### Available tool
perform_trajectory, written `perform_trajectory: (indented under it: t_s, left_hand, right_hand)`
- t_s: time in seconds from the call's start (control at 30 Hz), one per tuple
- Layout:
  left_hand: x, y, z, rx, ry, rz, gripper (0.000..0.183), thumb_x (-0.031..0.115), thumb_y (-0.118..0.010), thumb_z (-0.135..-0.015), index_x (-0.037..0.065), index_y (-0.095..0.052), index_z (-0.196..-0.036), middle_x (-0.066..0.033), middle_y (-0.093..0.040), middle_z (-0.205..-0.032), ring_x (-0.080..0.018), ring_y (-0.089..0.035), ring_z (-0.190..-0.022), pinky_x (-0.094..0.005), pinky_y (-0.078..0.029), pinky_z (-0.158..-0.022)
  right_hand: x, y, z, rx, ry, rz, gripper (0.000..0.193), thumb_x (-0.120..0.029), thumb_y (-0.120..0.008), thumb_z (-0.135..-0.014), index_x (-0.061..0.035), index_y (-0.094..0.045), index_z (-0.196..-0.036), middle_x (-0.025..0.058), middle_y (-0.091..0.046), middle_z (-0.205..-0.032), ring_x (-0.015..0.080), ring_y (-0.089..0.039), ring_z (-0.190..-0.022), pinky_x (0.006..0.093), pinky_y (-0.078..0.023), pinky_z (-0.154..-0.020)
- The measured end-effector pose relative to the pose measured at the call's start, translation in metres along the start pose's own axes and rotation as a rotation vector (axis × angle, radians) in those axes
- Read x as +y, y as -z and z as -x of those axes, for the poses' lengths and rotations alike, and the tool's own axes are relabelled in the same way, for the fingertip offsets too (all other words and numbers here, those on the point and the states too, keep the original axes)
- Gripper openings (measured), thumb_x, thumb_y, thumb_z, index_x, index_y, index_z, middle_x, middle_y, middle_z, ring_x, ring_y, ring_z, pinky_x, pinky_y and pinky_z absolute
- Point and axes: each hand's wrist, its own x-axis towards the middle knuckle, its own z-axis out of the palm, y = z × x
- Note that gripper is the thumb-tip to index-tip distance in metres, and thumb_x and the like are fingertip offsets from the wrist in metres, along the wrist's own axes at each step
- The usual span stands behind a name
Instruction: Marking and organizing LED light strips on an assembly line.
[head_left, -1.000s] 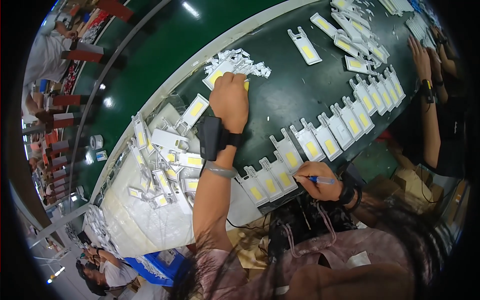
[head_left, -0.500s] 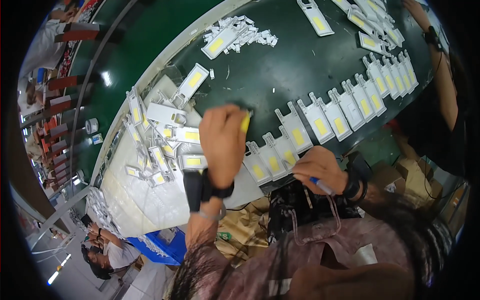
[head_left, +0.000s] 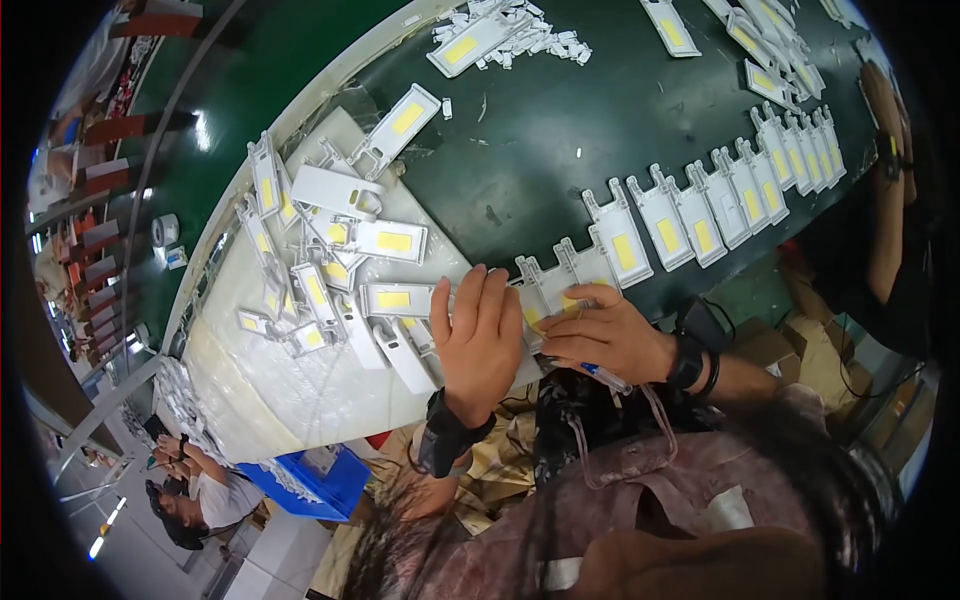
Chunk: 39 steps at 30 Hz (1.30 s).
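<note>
Blue: one pen [head_left: 608, 378] in the grip of one right hand [head_left: 622, 340]; one left hand [head_left: 478, 348], fingers slightly apart

To the left of a blue rectangular plastic bin [head_left: 338, 488], a white-shirted co-worker [head_left: 220, 500] is seen. A round whitish roll [head_left: 165, 231] is set on a glossy green surface [head_left: 250, 85].

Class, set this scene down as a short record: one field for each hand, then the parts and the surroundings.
Left hand: fingers extended, at the left end of the row of white parts
Right hand: holds a pen, fingers over the row
Part look: flat, white, with yellow patches
Pile: similar parts, jumbled on a pale sheet
Beyond: heap of small white pieces on the dark table
Lower left: blue bin
Far right: co-worker's arm
</note>
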Motion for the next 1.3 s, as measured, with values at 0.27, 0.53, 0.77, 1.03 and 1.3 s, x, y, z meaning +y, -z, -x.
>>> perform_trajectory:
  t_s: [0.27,0.53,0.77,1.03,1.3]
  left_hand:
    - [0.004,-0.002,-0.005,-0.032,-0.018,-0.012,0.017,0.009,-0.063,-0.079,0.007,-0.066,-0.096,-0.0062,-0.061,-0.123,-0.0277,-0.053,-0.123,-0.052,-0.034,-0.108]
    - [0.007,-0.018,0.002,0.06,0.018,-0.006,0.016,0.011,-0.067,-0.078,0.008,-0.067,-0.094,-0.0024,-0.064,-0.115,-0.0258,-0.057,-0.117,-0.0502,-0.036,-0.107]
    - [-0.001,-0.02,0.007,0.126,-0.06,0.03,0.016,0.011,-0.065,-0.082,0.007,-0.072,-0.095,-0.0018,-0.067,-0.109,-0.0213,-0.059,-0.113,-0.0485,-0.033,-0.109]
    - [-0.005,-0.029,0.012,0.171,-0.016,0.061,0.015,0.012,-0.067,-0.082,0.009,-0.072,-0.095,0.0011,-0.068,-0.108,-0.0197,-0.059,-0.113,-0.0468,-0.029,-0.11]
    - [-0.01,-0.031,0.01,0.189,-0.009,0.078,0.015,0.011,-0.069,-0.081,0.012,-0.073,-0.095,0.0023,-0.067,-0.11,-0.0189,-0.059,-0.113,-0.0472,-0.029,-0.11]
  right_hand:
    - [0.002,-0.005,0.004,0.023,-0.042,-0.001,0.026,-0.017,-0.072,-0.086,-0.0126,-0.066,-0.111,0.0031,-0.07,-0.112,0.0162,-0.066,-0.103,0.0399,-0.039,-0.108]
    - [0.002,-0.005,0.005,0.031,-0.062,0.003,0.031,-0.015,-0.078,-0.082,-0.0139,-0.067,-0.11,0.0011,-0.07,-0.115,0.0142,-0.066,-0.109,0.0394,-0.041,-0.106]
    - [0.003,-0.004,0.004,0.025,-0.047,0.007,0.031,-0.014,-0.079,-0.082,-0.0138,-0.067,-0.11,0.0007,-0.07,-0.114,0.0142,-0.067,-0.106,0.0386,-0.042,-0.104]
    - [0.003,-0.005,0.004,0.023,-0.083,-0.015,0.031,-0.014,-0.078,-0.082,-0.0139,-0.068,-0.111,0.0002,-0.071,-0.114,0.0137,-0.067,-0.105,0.037,-0.043,-0.103]
    - [0.002,-0.001,0.002,0.026,-0.078,-0.024,0.031,-0.014,-0.078,-0.082,-0.0141,-0.068,-0.112,0.0003,-0.071,-0.115,0.0139,-0.067,-0.105,0.037,-0.043,-0.103]
